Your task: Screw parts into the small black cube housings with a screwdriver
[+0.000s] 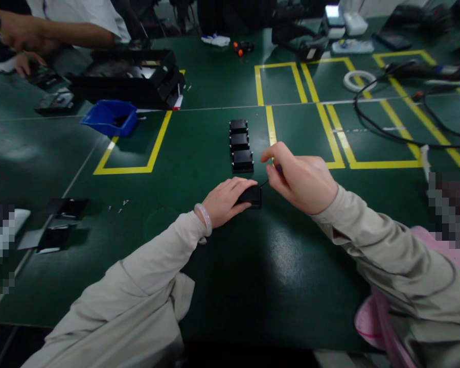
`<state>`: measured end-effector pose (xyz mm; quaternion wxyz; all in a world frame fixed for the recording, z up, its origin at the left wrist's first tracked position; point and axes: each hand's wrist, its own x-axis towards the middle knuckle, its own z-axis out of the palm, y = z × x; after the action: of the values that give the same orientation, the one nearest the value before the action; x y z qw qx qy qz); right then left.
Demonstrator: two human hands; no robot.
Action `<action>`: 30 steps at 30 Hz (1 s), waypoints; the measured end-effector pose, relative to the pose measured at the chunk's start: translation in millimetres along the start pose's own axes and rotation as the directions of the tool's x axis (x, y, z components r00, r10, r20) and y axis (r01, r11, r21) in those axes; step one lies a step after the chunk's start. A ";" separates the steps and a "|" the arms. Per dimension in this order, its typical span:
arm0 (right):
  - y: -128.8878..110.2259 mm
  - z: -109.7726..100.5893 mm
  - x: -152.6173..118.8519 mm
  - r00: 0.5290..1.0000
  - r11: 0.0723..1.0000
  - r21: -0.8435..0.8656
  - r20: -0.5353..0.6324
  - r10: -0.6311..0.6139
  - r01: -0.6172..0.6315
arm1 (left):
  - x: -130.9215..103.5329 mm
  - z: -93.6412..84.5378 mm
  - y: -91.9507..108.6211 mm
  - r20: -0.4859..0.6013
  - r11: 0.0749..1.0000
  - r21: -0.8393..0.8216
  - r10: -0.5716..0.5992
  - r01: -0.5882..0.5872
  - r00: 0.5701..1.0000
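My left hand (227,201), with a pale bracelet at the wrist, presses a small black box (252,196) against the green table. Its fingers lie over the box's top and left side and hide part of it. My right hand (297,176) is closed around a small screwdriver (266,182). Most of the handle is hidden in the fingers; the thin dark shaft slopes down to the box's right side. Just beyond the held box, three similar black boxes (240,139) stand in a column, with small shiny screws at their sides.
Loose screws (122,206) and black parts (57,238) lie on the left. A blue bin (113,116) and black trays (138,76) stand farther back, near another person's arms (57,31). Yellow tape (314,92) marks the table; a cable (383,130) and white tape roll (359,81) lie right.
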<state>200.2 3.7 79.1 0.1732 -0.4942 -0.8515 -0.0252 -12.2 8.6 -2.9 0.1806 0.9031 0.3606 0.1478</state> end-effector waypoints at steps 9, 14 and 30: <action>-0.3 0.8 0.1 1.000 1.000 0.017 0.001 0.000 0.000 | 0.0 -0.7 1.1 -0.001 1.000 -0.010 -0.001 0.001 1.000; 0.0 1.2 0.3 1.000 1.000 0.031 -0.009 0.004 -0.004 | 0.1 -0.1 0.7 -0.003 1.000 -0.002 0.000 0.000 1.000; 0.3 0.9 1.0 0.998 0.999 0.009 0.048 0.031 -0.031 | -0.1 0.0 0.8 -0.005 1.000 -0.003 0.008 -0.008 1.000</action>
<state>199.7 4.9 78.5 0.1557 -0.5069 -0.8478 -0.0068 -11.8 8.0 -2.6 0.1805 0.9038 0.3573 0.1513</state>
